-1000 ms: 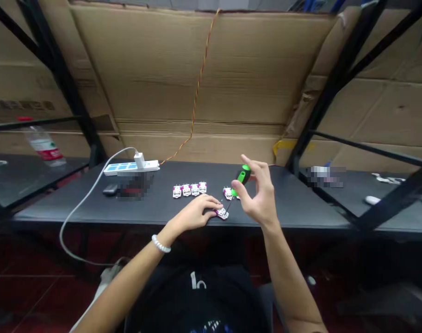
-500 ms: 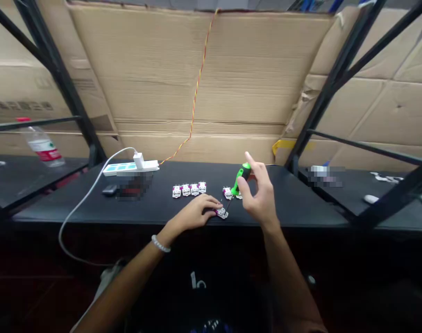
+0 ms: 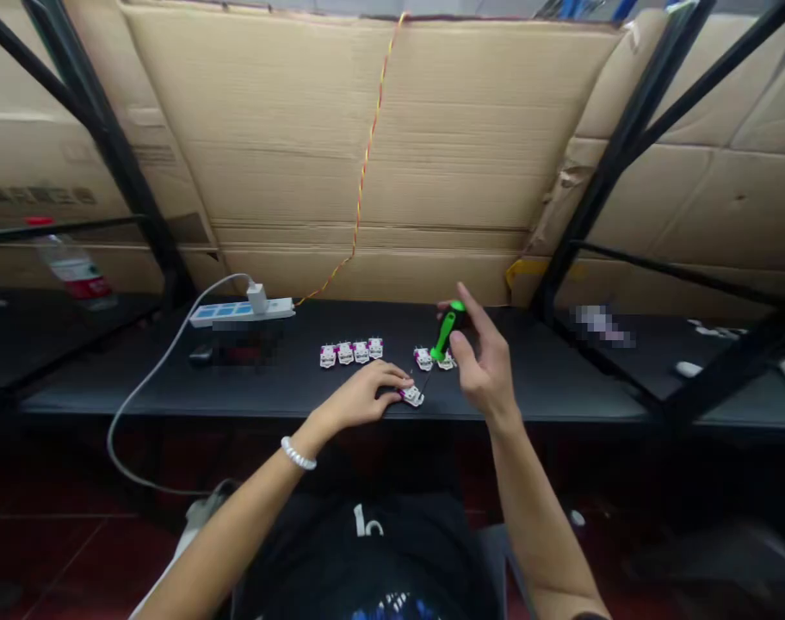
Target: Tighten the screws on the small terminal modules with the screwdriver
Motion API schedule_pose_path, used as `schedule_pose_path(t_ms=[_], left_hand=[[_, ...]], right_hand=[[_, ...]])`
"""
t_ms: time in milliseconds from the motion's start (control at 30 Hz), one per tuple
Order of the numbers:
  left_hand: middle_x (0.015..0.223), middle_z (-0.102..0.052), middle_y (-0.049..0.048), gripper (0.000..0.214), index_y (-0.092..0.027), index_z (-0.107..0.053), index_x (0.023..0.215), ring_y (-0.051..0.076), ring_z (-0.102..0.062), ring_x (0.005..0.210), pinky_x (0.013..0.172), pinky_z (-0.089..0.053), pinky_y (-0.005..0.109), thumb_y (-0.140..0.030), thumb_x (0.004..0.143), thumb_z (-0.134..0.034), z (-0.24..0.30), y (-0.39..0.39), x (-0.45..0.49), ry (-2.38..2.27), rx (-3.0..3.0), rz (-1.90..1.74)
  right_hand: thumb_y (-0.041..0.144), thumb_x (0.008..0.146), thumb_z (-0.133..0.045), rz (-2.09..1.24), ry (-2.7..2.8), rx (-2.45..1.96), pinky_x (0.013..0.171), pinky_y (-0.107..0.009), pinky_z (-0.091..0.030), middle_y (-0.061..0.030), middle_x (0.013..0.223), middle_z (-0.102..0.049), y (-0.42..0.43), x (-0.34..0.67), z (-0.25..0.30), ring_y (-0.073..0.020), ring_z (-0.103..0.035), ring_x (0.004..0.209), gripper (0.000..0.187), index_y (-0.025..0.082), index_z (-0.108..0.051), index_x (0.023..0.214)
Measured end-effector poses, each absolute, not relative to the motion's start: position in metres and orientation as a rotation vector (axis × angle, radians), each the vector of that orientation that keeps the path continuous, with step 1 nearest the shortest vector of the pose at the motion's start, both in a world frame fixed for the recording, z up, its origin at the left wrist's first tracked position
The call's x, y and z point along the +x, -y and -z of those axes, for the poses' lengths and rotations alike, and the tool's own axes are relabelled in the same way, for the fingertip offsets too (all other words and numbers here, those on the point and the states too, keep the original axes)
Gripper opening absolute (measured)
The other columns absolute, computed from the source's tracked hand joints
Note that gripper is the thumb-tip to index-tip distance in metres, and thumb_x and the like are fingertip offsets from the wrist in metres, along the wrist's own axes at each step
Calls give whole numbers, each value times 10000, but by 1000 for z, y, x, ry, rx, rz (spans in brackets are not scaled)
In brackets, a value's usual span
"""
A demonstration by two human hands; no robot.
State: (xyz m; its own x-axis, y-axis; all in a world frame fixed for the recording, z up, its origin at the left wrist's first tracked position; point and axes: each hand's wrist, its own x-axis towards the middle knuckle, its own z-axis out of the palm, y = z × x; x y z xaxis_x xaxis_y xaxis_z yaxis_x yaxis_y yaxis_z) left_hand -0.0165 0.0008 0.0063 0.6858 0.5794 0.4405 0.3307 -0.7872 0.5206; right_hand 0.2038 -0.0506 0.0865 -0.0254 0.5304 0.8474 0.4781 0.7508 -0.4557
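My left hand (image 3: pixel 370 392) lies low over the black table, its thumb and fingertips closed on a small white-and-purple part (image 3: pixel 411 395) near the front edge. My right hand (image 3: pixel 486 357) holds a green-and-black screwdriver (image 3: pixel 447 334) loosely by its handle, the index finger raised and the thumb beside the handle. The screwdriver's thin shaft slants down to the part under my left fingers; whether the tip sits in a screw is too small to see. Just behind are two similar white-and-purple parts (image 3: pixel 423 359), one partly covered by the screwdriver.
Several more such parts (image 3: pixel 344 353) stand in a row left of centre. A white power strip (image 3: pixel 241 312) with a plugged-in charger and cable lies at the back left, near a blurred dark item. Black metal posts (image 3: pixel 599 189) flank the table; cardboard (image 3: pixel 457 146) rises behind it.
The right fingers have shifted slightly around the screwdriver handle, and the handle now leans a little more to the right. My left hand and its part stay in place.
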Motion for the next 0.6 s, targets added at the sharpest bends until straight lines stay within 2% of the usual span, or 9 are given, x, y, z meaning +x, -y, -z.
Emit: schedule_pose_path(t_ms=[67, 167, 233, 600], left_hand=[[1269, -784, 89, 273, -223, -815, 1230, 260, -698, 1203, 1131, -539, 435, -140, 998, -699, -6, -1, -17, -712, 2501, -852], [1266, -784, 93, 266, -219, -816, 1227, 260, -699, 1196, 1123, -545, 441, -144, 1003, -695, -7, 0, -17, -711, 2509, -854], [1266, -784, 91, 268, -220, -815, 1229, 260, -699, 1199, 1122, -547, 444, -142, 1003, -694, -7, 0, -17, -713, 2512, -854], [1280, -787, 95, 264, -217, -820, 1224, 259, -717, 1199, 1126, -558, 440, -148, 1002, -694, -8, 0, -17, -705, 2494, -854]], right_hand=[[315, 1020, -598, 3, 1646, -828, 947, -477, -593, -109, 1260, -668, 51, 204, -87, -284, -660, 1095, 561, 285, -558, 1578], [317, 963, -695, 102, 1607, -897, 829, -431, -593, -92, 1132, -635, 52, 203, -90, -249, -614, 925, 527, 272, -648, 1486], [294, 981, -664, 95, 1612, -904, 811, -420, -581, -76, 1080, -629, 53, 202, -91, -229, -587, 862, 515, 272, -639, 1495], [299, 992, -641, 106, 1582, -912, 803, -413, -575, -67, 1067, -630, 51, 206, -89, -224, -589, 862, 524, 272, -616, 1514]])
